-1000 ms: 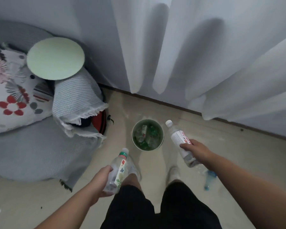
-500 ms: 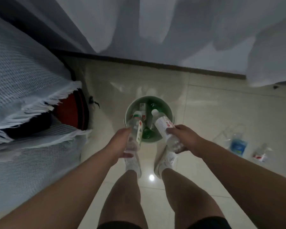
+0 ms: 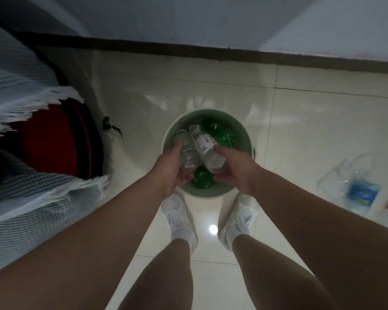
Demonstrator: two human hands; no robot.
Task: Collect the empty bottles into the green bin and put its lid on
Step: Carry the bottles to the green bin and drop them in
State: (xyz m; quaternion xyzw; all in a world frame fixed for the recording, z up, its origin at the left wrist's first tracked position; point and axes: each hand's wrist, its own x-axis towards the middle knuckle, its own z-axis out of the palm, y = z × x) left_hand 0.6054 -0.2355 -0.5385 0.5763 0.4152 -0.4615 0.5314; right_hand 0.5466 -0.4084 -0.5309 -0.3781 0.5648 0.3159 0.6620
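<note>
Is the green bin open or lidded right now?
Open: no lid sits on the green bin; green bottles show inside, and the left hand and right hand hold clear bottles at its mouth.

A home's living space: glossy cream floor tiles (image 3: pixel 300 135), white curtains (image 3: pixel 188 19), and a fringed blanket (image 3: pixel 20 90) over furniture.

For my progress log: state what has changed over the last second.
The left hand and right hand carried their bottles forward and down over the green bin, caps pointing in. The left still grips the clear bottle, the right the red-labelled bottle; nothing let go. The bin and the blue-labelled bottle on the floor stayed put.
</note>
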